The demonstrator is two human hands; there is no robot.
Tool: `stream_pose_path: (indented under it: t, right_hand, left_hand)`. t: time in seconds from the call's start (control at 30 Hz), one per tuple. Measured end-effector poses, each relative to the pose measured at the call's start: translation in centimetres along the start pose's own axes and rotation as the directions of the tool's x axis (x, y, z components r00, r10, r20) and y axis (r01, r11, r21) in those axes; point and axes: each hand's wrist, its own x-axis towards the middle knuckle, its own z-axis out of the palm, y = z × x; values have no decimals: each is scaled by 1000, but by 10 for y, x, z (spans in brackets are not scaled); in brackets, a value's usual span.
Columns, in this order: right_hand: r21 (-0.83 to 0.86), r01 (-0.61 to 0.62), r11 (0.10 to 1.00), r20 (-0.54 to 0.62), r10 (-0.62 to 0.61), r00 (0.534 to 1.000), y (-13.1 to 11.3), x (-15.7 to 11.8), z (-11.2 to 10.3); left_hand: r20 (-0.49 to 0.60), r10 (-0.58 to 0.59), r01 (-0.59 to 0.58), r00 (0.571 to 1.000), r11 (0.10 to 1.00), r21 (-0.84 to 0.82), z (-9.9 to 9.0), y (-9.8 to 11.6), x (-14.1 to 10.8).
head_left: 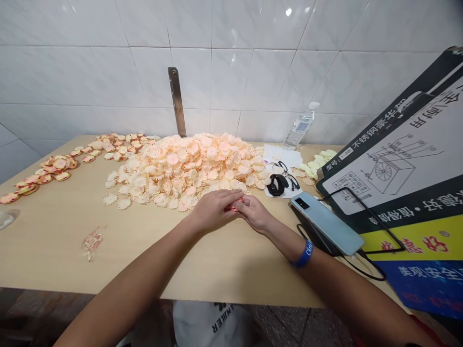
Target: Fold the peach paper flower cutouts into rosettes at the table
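We can pass along the bare tabletop (pixel 202 265) in front of the pile of pale pieces (pixel 195 168), though our left hand (pixel 220 209) and right hand (pixel 256 214), pressed together, take up space just before it. To the pile's left, low scraps (pixel 92 244) lie on the near side and red-edged slices (pixel 60 166) farther back. Behind it, a metal bracket (pixel 177 103) stands upright. To its right, the bottle (pixel 300 126), phone (pixel 327 222) and tall printed box (pixel 401 159) block our way.
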Motion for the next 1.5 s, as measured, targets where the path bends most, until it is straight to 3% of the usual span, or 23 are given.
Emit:
stream_pose_path:
  t: [0.17, 0.33, 0.43, 0.57, 0.8, 1.17, 1.33, 1.5]
  right_hand:
    - [140, -78, 987, 50, 71, 996, -7, -4, -3]
    - [224, -79, 971, 134, 49, 990, -13, -5, -4]
    - [199, -69, 978, 84, 53, 995, -13, -3, -5]
    - [171, -96, 981, 73, 85, 994, -12, -2, -6]
    - [133, -87, 987, -32, 92, 995, -8, -1, 0]
    - [-140, -32, 990, -75, 22, 997, -2, 0, 0]
    - [-134, -19, 991, -29, 15, 999, -5, -1, -1]
    - [59, -119, 991, 113, 112, 987, -13, -6, -4]
  left_hand:
    - [-46, 3, -3, 999, 1000, -13, -2, -8, -1]
    - [-119, -78, 70, 990, 995, -71, -7, -10, 0]
    - [-70, -114, 107, 991, 990, -94, -10, -7, 2]
    - [34, -77, 81, 996, 987, -141, -13, -4, 4]
    - [10, -10, 12, 1000, 988, -156, -10, -3, 5]
    - [115, -103, 115, 988, 988, -107, -4, 0, -1]
    - [39, -75, 77, 996, 996, -49, 0, -1, -3]
    - [-51, -83, 82, 995, 996, -26, -3, -6, -4]
